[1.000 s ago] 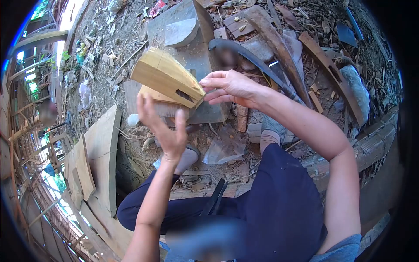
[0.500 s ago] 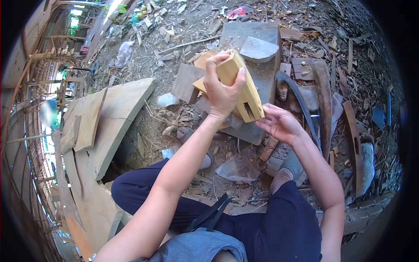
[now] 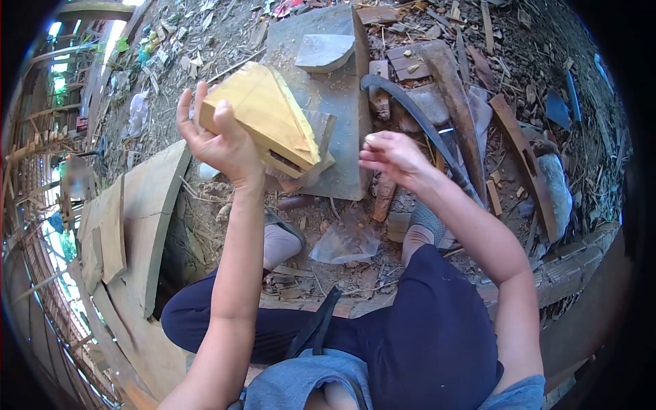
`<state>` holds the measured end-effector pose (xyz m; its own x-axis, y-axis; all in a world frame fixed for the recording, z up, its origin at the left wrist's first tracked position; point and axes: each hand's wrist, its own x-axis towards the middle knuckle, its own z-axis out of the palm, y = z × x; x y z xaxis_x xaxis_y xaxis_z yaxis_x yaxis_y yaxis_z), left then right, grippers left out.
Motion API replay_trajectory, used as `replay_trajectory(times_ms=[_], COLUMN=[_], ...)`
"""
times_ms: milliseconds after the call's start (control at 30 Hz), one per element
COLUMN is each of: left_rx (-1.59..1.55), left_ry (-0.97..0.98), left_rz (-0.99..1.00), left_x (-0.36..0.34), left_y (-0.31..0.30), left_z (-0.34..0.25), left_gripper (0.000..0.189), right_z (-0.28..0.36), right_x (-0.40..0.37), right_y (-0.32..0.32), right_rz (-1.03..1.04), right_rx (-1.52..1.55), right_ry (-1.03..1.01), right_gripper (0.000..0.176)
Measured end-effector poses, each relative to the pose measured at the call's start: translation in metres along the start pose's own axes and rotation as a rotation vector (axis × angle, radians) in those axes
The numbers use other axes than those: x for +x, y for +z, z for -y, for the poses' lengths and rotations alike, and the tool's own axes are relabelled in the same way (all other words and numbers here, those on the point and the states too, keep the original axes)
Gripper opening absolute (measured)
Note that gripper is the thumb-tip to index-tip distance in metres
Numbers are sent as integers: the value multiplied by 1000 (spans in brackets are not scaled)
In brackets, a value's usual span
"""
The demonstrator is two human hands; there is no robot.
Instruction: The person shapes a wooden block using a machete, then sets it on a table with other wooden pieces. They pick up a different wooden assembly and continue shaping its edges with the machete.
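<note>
My left hand (image 3: 225,147) grips a yellow wooden block (image 3: 256,99) at its left end, thumb on the near side. The block is tilted, its broad face turned up, and a dark slot shows in its lower edge. To the right, apart from the block, my right hand (image 3: 400,158) has its fingers curled and thumb drawn in; whether something small is between them is hidden. Under and behind the block stands a large grey wooden block (image 3: 342,130), with a pale half-round piece (image 3: 324,51) on top. Smaller wood pieces beneath the yellow block are partly covered.
A dark curved strip (image 3: 420,119) and a long rough wood piece (image 3: 454,96) lie right of the grey block. Farther right is a slotted brown board (image 3: 523,154). Large planks (image 3: 154,205) lean at left. A clear plastic bag (image 3: 346,242) lies between my feet.
The yellow block has turned so its broad face shows, and my right hand has come away from its lower end. The whole view has shifted, with the surroundings now farther left.
</note>
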<state>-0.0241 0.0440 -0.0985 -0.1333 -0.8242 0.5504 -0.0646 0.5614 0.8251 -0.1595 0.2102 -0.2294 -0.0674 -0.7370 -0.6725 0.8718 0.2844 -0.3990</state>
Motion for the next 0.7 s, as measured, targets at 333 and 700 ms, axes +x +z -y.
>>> replay_trajectory(times_ms=[333,700], left_rx=[66,202], left_ry=[34,133], left_rz=[15,-6], left_x=[-4,-9], left_y=[6,13], left_z=[3,4], left_gripper=[45,42], right_z=[31,18], right_x=[-50,-32], right_y=[55,50], right_rz=[268,267], right_rx=[-796,-42], right_ry=[-534,28], right_gripper=[35,17])
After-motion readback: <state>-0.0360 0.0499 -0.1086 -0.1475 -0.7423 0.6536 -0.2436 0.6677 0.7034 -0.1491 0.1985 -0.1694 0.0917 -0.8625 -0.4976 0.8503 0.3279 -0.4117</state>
